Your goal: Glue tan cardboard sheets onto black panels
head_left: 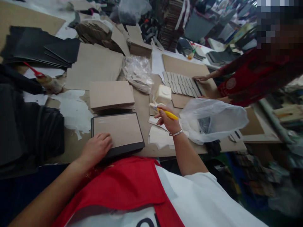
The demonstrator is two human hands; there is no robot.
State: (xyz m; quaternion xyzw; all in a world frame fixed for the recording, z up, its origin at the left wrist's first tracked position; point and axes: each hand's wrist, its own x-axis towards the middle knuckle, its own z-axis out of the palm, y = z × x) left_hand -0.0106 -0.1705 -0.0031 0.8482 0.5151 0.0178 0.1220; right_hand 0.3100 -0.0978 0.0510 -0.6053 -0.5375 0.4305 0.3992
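My left hand point(99, 147) rests on the near left part of a brown cardboard sheet point(120, 126), fingers lying on its surface. That sheet lies on a black sheet or stack point(127, 145) whose edge shows at the sides and front. In my right hand point(167, 120) is a yellow-handled brush point(169, 114), its bristle end pointing left, close to an off-white plastic container point(163, 93) with pale residue at its near side. Behind the black stack stands a pile of brown cardboard sheets point(111, 94). White paper pieces point(161, 137) lie below my right hand.
A clear plastic bag point(210, 118) lies right of my right hand. Further right, a co-worker's hand point(201, 78) touches a row of grey strips point(182, 84). At left are a glue-like bottle point(50, 83) with a red top, black sheets point(40, 47) and dark folded material point(30, 126).
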